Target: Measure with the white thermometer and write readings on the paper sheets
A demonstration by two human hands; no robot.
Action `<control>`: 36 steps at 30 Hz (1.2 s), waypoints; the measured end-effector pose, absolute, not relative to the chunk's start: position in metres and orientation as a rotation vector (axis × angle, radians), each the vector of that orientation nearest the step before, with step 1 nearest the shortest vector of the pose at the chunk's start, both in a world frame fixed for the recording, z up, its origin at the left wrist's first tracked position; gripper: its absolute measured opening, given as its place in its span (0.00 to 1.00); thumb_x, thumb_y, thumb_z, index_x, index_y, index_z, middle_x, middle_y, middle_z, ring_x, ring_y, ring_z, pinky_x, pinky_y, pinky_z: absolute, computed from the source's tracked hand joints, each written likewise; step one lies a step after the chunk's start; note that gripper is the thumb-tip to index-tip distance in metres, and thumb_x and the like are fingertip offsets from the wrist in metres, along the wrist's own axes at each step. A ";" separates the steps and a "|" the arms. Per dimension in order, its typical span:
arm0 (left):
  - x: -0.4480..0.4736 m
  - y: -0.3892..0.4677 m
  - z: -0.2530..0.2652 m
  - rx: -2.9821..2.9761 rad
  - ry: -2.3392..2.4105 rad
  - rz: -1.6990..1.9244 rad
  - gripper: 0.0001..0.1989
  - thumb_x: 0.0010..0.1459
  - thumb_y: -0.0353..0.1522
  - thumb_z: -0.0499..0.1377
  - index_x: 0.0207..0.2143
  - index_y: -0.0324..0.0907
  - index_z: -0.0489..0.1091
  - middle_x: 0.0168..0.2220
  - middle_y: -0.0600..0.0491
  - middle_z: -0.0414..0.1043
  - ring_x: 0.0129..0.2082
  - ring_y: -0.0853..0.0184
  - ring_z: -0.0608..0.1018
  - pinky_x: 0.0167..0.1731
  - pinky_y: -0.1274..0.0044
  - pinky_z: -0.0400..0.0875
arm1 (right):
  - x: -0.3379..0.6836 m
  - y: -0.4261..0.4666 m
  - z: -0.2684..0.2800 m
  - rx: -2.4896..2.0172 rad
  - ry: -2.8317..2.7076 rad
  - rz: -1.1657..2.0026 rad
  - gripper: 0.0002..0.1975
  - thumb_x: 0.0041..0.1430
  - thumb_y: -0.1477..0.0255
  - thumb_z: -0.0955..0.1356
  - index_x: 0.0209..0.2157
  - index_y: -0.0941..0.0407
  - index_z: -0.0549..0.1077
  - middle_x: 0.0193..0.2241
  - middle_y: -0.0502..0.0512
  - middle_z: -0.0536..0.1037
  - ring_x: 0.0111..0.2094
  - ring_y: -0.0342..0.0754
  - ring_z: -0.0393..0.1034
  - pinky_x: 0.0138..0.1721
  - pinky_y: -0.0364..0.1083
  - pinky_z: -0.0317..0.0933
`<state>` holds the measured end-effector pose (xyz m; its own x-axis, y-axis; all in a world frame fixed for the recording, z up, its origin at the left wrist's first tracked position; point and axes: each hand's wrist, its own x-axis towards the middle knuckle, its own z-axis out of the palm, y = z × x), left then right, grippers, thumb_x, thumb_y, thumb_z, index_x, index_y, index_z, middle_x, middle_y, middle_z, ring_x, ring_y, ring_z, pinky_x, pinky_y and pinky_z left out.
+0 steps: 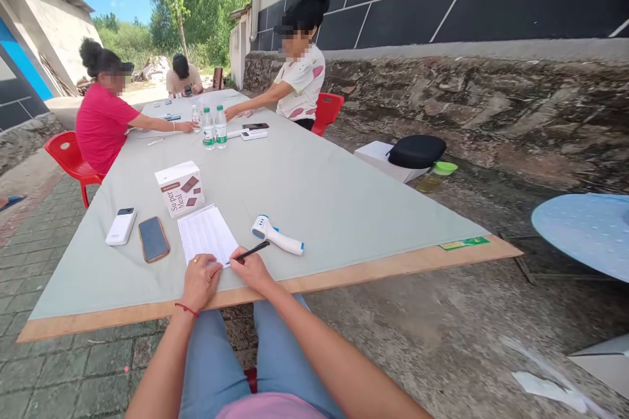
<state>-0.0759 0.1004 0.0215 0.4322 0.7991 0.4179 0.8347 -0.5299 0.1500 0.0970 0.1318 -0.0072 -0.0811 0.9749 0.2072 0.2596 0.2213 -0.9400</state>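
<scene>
A printed sheet of paper (204,232) lies near the table's front edge, apparently with another sheet under it. My left hand (201,280), with curled fingers, presses on its lower edge. In my right hand (251,271) is a black pen (256,249), its tip down at the paper's lower right corner. Just right of the paper lies a white and blue infrared thermometer (278,234). To the left are a smartphone (154,239) with a brown case and a white power bank (121,226). A "Super Meal" box (180,188) stands behind the paper.
Two water bottles (215,128) stand farther along the table (314,196), near another phone (255,126). One person (105,118) sits at the left, another (302,82) at the right, a third (183,75) at the far end. A round table (584,232) is at right.
</scene>
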 end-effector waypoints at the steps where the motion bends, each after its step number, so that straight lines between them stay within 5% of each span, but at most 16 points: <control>1: -0.076 0.100 0.021 -2.593 -1.484 -0.687 0.10 0.63 0.30 0.53 0.37 0.44 0.75 0.41 0.48 0.72 0.41 0.62 0.71 0.39 0.70 0.66 | 0.097 0.131 -0.007 -1.212 -1.554 0.938 0.04 0.46 0.70 0.64 0.22 0.54 0.69 0.20 0.47 0.71 0.25 0.45 0.65 0.30 0.43 0.58; 36: -0.072 0.097 0.016 -2.586 -1.496 -0.706 0.09 0.62 0.29 0.54 0.36 0.44 0.75 0.41 0.48 0.71 0.42 0.62 0.71 0.40 0.69 0.67 | 0.101 0.124 -0.005 -1.301 -1.666 0.879 0.05 0.46 0.68 0.62 0.23 0.53 0.68 0.20 0.48 0.72 0.24 0.46 0.66 0.28 0.43 0.57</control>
<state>-0.0715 0.0968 0.0157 0.4199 0.8036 0.4218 0.8363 -0.5231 0.1641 0.1011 0.1244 -0.0045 -0.1227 0.9748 0.1861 0.3972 0.2201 -0.8910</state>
